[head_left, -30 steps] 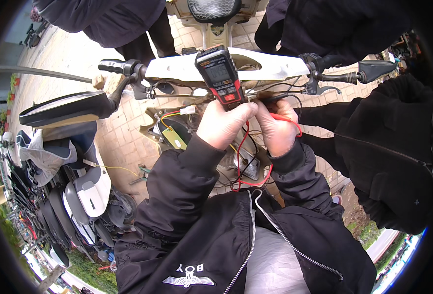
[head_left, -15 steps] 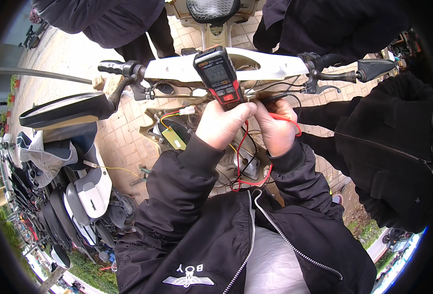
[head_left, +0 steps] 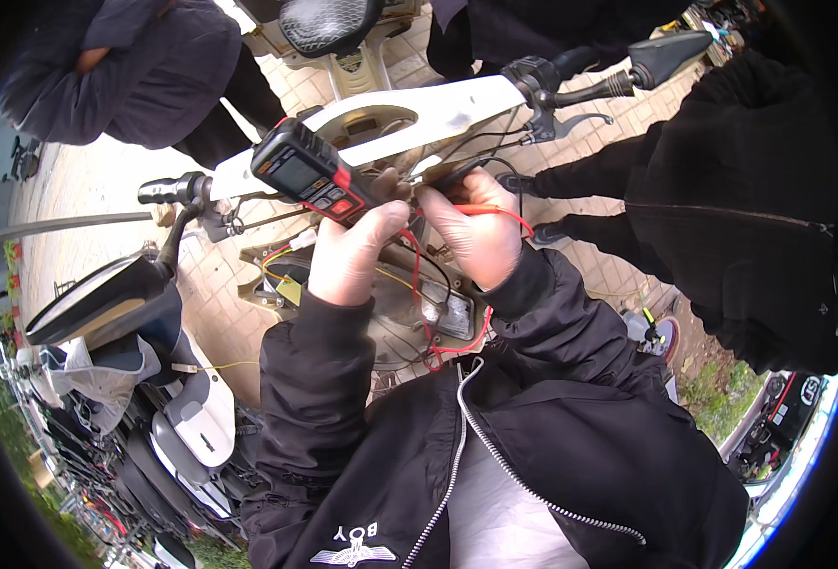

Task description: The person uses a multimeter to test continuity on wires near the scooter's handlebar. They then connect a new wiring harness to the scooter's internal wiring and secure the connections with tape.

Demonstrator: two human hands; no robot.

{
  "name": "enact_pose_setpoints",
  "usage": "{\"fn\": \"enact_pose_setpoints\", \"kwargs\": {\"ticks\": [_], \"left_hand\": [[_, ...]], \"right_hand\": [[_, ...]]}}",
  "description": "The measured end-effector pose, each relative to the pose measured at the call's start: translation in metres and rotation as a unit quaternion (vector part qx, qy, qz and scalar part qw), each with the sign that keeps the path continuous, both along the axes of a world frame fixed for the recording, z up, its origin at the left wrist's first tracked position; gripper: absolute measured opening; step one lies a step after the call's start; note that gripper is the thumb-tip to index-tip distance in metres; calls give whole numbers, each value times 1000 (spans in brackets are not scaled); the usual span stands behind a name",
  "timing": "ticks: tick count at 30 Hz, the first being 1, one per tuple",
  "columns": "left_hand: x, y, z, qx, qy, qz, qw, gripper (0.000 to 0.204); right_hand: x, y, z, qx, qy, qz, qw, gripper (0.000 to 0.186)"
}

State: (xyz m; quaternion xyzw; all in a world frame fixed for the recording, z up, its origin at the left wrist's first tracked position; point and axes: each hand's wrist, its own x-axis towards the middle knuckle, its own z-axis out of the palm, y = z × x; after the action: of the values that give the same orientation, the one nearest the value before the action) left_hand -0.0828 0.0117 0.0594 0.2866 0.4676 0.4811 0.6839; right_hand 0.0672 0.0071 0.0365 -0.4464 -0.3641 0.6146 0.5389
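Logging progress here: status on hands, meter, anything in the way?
Left hand gripping meter, screen uncovered. Right hand closed around red lead. Lead loops below both hands; white handlebar beyond the meter.

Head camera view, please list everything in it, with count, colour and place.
Meter: one, black and red, left of centre
Test leads: two, red and black, centre
Handlebar cover: one, white, above centre
Mirrors: two, black, left and upper right
Seat: one, black, top
Connector: one, white, left of centre
Lamp: one, clear, below centre
Parked scooters: several, white and dark, lower left
Bystanders: three, dark-clothed, upper left, top, right
Paving: beige, throughout
Jacket: one, black, bottom
Left grip: one, bare, around the meter
Right grip: one, bare, holding the leads
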Motion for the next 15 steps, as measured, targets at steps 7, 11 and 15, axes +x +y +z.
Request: {"fn": "enact_pose_setpoints", "kwargs": {"ticks": [7, 11, 15], "left_hand": [[-2, 2, -1, 11, -32, -33, 999, 54], [-2, 0, 0, 5, -28, -25, 999, 54], [-3, 1, -4, 14, -21, -37, 999, 56]], "right_hand": [[4, -1, -1, -19, -28, -4, 999, 24], [3, 0, 1, -9, -20, -8, 1000, 22], [5, -1, 1, -28, -19, -2, 999, 18]]}}
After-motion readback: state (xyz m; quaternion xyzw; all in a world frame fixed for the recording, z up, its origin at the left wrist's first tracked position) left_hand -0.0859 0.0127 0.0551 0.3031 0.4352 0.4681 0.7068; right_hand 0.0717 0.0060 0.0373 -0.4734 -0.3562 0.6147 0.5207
